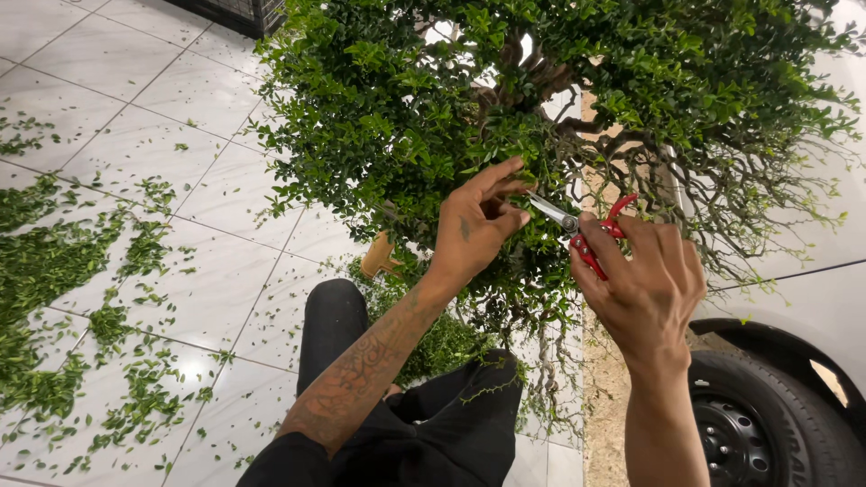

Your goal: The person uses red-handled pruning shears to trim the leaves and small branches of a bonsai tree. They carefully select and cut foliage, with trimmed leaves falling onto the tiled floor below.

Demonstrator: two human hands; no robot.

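left hand (478,221) pinching bush (433,117) foliage, right hand (645,284) gripping red shears (586,230)

The pruning shears (586,230) are seen with bare, bright metal blades and glossy red plastic-coated handles, while the bonsai shrub (505,99) is covered in small, slightly shiny green leaves over rough, woody grey-brown twigs. The floor tiles (135,117) are finished in a glossy white glaze with faint veining, strewn with matt leaf clippings (45,261). The trousers (424,424) are made of matt black cloth, and the car tyre (794,415) of dull black rubber beneath smooth, glossy white bodywork (803,289).
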